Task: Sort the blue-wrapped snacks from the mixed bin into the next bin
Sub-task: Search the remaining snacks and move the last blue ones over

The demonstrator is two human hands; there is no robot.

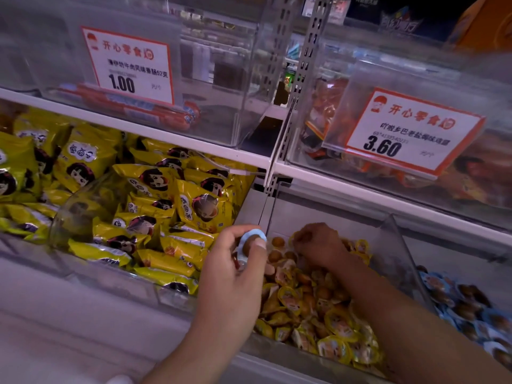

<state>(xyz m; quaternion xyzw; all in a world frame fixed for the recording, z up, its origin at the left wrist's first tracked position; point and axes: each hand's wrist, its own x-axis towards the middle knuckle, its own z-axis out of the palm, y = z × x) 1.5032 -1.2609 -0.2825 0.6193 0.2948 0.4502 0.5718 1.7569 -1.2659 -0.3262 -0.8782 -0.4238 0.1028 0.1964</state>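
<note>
Blue snack (pixel 250 242) is pinched in the left hand (pixel 235 261), undelivered; right hand (pixel 318 245), fingers curled, digs in the mixed bin (pixel 393 231); grasp unclear.

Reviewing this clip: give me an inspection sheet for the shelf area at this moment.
Surface: clear mixed bin on the lower shelf.
Job's things: blue-wrapped snack held up; yellow-wrapped snacks fill the mixed bin; next bin to its right holds blue-wrapped ones.
Clutter: yellow packets in the bin to the left.
Grippers: left hand pinches the blue-wrapped snack; right hand reaches into the mixed bin, fingers curled, its grasp unclear.
Cables: nothing seen.
Surroundings: upper shelf bins with price tags.
</note>
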